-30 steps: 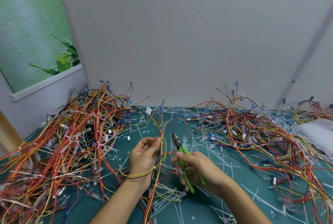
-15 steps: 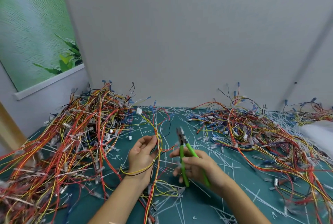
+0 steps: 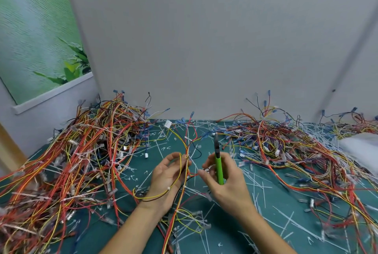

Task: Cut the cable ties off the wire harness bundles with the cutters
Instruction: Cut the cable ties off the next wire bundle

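A plain grey wall (image 3: 204,39) is rising straight from the far edge of the teal-covered tabletop (image 3: 223,237), meeting a second grey panel (image 3: 366,65) at a slanting seam toward the right. At the left, a greenish rippled window (image 3: 30,28) is showing blurred leaves (image 3: 76,63) above a white ledge (image 3: 55,94). A wooden strip (image 3: 8,151) is standing by the tabletop's left edge. Soft, even light is falling throughout.

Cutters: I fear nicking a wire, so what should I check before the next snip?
1. Cutters gripped in right hand: ok.
2. Harness strand held by left hand: ok.
3. Cable tie in sight on the strand: ok.
4. Cutter tip at that tie: not ok, it points up, apart from the strand.
5. Blades open: cannot tell.
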